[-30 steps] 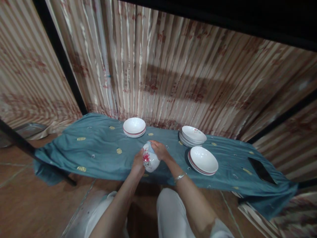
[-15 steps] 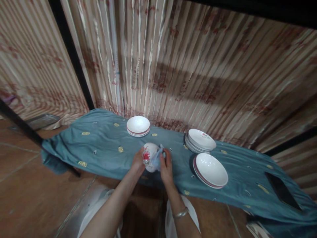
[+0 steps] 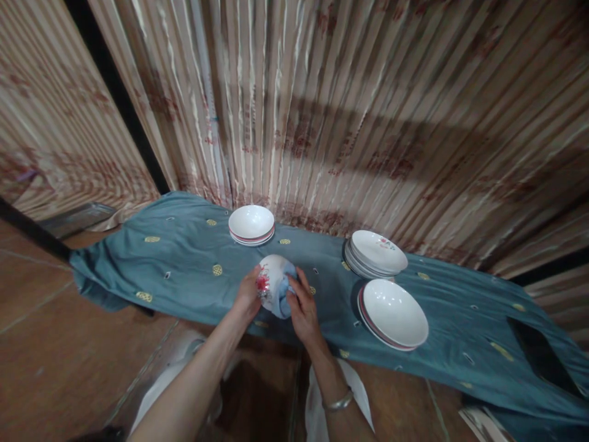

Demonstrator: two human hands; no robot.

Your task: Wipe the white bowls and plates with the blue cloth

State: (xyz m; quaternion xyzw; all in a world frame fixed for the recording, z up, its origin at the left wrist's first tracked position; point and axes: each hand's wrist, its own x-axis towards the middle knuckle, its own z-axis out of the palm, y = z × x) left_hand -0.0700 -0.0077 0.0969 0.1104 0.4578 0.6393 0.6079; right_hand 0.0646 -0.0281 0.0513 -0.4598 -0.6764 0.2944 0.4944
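Head view. A white bowl (image 3: pixel 272 273) with a red floral motif is held above the front part of a desk (image 3: pixel 184 270) draped in patterned teal fabric; its curved outer surface faces the camera. The left hand (image 3: pixel 247 293) has its grip clamped on the bowl's left side, with most fingers hidden from sight. The right hand (image 3: pixel 304 307), above a silver bracelet (image 3: pixel 339 402), has its grip closed on a crumpled blue cloth (image 3: pixel 285 290), pressed against the bowl's right side. Behind and slightly left of the held bowl stands a stack of red-banded bowls (image 3: pixel 251 223). To the right are two further groups: a stack of flower-decorated dishes (image 3: pixel 377 252) at the rear and, just in front, a stack of wide bowls (image 3: pixel 396 313). A dark flat object (image 3: pixel 542 356) lies at far right. A pleated curtain (image 3: pixel 262 110) forms the background.
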